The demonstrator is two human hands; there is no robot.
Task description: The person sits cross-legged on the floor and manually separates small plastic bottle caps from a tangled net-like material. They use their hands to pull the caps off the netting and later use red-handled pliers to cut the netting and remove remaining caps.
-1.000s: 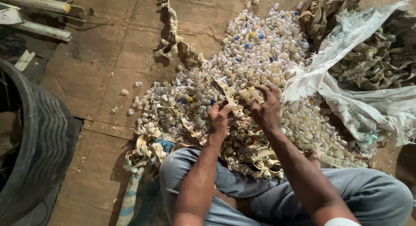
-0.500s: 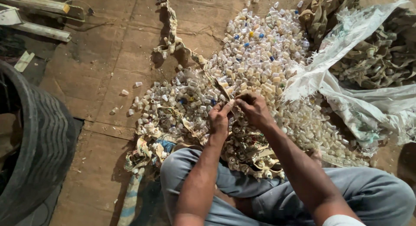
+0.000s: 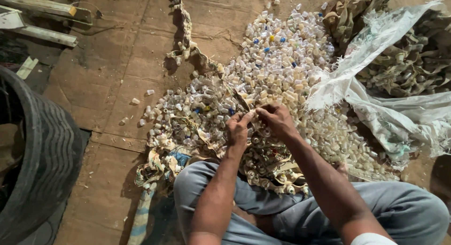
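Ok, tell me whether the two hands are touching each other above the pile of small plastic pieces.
Touching. In the head view the left hand and right hand meet at the fingertips, no gap between them, pinching a small pale piece above the pile.

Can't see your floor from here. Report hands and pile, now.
Left hand and right hand together, pinching a tan strip over the pile of small caps. White sack lies beside the pile, right. Tyre far left.
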